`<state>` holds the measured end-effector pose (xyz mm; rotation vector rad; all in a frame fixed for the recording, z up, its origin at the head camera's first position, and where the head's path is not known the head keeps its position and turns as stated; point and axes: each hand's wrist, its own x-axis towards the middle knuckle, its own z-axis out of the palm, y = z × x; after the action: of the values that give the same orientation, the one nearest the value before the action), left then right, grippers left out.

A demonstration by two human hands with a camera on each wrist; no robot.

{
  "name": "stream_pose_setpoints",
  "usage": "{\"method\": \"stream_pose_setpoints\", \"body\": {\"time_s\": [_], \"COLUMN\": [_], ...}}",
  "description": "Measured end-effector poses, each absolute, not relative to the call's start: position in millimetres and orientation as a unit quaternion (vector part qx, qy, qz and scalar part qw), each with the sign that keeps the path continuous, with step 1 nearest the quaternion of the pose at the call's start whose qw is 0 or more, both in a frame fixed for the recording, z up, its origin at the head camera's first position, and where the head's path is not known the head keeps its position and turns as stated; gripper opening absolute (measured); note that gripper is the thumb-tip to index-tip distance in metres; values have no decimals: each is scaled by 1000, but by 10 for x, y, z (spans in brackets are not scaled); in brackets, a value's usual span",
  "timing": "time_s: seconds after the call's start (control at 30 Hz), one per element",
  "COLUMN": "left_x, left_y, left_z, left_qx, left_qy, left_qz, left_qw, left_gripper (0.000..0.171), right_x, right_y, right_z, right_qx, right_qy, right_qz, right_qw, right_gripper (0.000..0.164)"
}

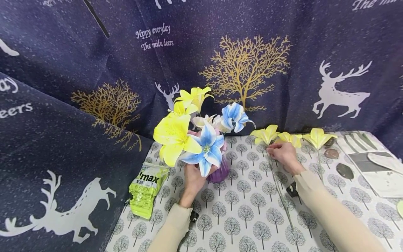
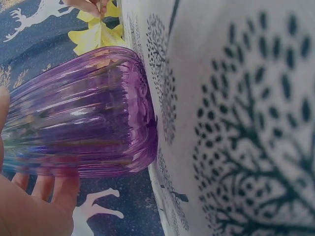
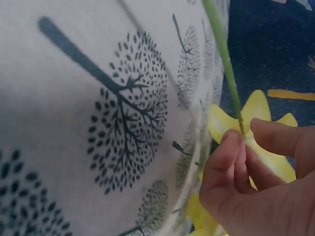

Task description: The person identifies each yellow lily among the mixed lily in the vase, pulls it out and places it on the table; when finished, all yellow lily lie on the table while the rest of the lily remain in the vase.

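My left hand [image 1: 193, 178] grips the ribbed purple glass vase [image 1: 219, 171]; in the left wrist view the fingers of the left hand [image 2: 37, 206] curl round the vase [image 2: 83, 118]. The vase stands upright with yellow lilies [image 1: 173, 138], blue-and-white lilies [image 1: 206, 148] and pale pinkish blooms [image 1: 204, 121], which partly hide it and the hand. On the right, my right hand [image 1: 284, 155] pinches a yellow lily [image 1: 265, 134] by its green stem [image 3: 224, 54], just below the bloom [image 3: 257, 105]. More yellow lilies [image 1: 318, 137] lie beside this hand.
A green fertilizer bag [image 1: 146, 190] lies left of the vase. Dark stones [image 1: 344, 170] sit at the right, near a grey-and-white cloth item [image 1: 373, 168]. A tree-print cloth [image 1: 242, 210] covers the table, and a navy deer-print curtain [image 1: 189, 63] hangs behind.
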<state>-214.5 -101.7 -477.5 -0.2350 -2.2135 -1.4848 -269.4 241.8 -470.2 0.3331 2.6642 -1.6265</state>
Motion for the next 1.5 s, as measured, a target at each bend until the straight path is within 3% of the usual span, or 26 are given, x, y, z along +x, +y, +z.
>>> {"method": "stream_pose_setpoints", "body": {"time_s": [0.27, 0.53, 0.73, 0.9, 1.27, 1.5], "left_x": [-2144, -2133, -2132, -2141, -2141, -2147], "left_y": [-1021, -1024, -1030, -1043, -1030, -1028], "left_z": [-4807, -4797, -4805, -4797, -4785, -4781], "left_qx": [-93, -90, -88, -97, -88, -96], "left_qy": [-807, -802, -805, -807, -818, -815], "left_qz": [-536, -543, -539, -531, -519, -518], "left_qw": [232, 235, 232, 241, 232, 241], "left_gripper": [77, 75, 77, 78, 74, 71], "right_x": [-2379, -2030, -1757, -1532, -1611, -1874], "right_y": [2433, 2294, 2054, 1715, 931, 558], "right_z": [-4418, -3814, -3316, -2949, -2539, -2458], "right_qx": [112, 77, 27, -49, -248, -321], "right_qy": [870, 812, 779, 772, 773, 826], "right_qz": [-478, -564, -598, -596, -548, -447], "right_qw": [-53, -128, -185, -213, -202, -125], "right_gripper": [39, 39, 26, 26, 20, 13]}}
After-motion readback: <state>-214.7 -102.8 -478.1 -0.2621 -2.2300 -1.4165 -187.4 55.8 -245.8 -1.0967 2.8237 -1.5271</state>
